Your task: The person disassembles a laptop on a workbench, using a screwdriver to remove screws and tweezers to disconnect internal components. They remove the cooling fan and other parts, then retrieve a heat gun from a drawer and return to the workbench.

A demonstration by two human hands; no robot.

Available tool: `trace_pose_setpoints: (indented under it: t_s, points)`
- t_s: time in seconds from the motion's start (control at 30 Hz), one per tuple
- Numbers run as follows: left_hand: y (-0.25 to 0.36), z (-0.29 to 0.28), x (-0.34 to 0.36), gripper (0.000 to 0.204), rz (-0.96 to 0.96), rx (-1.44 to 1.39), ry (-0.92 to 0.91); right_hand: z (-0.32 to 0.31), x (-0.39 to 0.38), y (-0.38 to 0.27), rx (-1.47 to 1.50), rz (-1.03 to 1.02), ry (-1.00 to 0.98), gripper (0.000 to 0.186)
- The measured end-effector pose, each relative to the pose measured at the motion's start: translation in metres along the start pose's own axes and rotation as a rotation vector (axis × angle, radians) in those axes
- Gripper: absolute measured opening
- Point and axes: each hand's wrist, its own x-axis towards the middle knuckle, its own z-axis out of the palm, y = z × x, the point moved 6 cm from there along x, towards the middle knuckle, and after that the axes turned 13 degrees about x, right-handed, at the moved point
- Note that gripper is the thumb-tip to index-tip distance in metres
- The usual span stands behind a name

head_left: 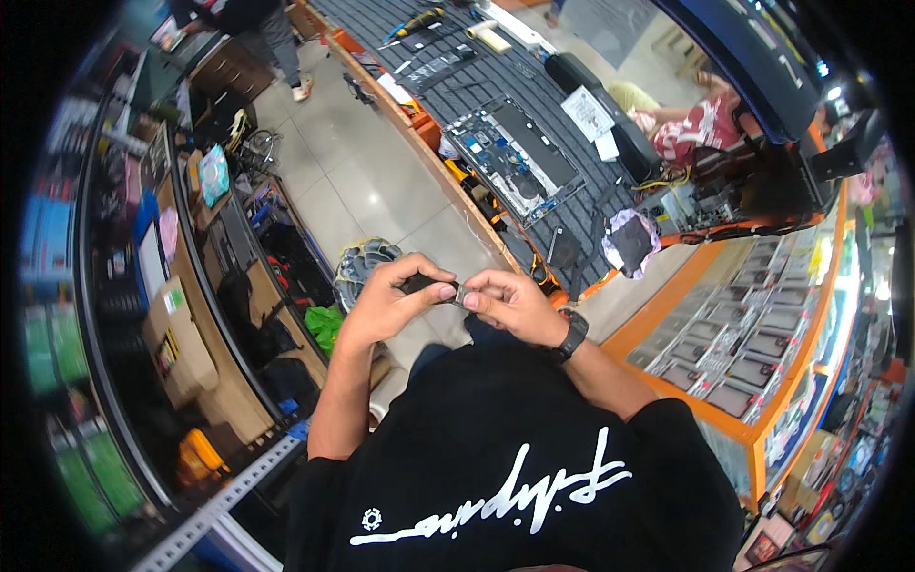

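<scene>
In front of my chest, my left hand and my right hand meet with thumbs and fingertips pinched together. Between them is a small, flat, dark piece, too small to name, which both hands grip. A dark strip also shows in the left palm, partly covered by the fingers. My right wrist wears a black watch. Beyond my hands, an opened laptop base lies on the bench, its circuit board and black battery exposed. Neither hand touches it.
The long workbench with a striped dark mat carries a screwdriver and loose parts. A glass display case stands at right, crowded shelves at left. A seated person is across the bench; another person stands far left.
</scene>
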Motion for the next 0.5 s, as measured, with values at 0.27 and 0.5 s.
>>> trace_pose_setpoints:
  t_s: [0.27, 0.5]
  points:
    - [0.011, -0.057, 0.153, 0.015, 0.154, 0.365, -0.14, -0.08, 0.027, -0.099, -0.414, -0.438, 0.362, 0.028]
    - [-0.103, -0.137, 0.319, 0.027, -0.172, -0.09, 0.163, -0.266, 0.084, -0.133, -0.655, -0.356, 0.782, 0.035]
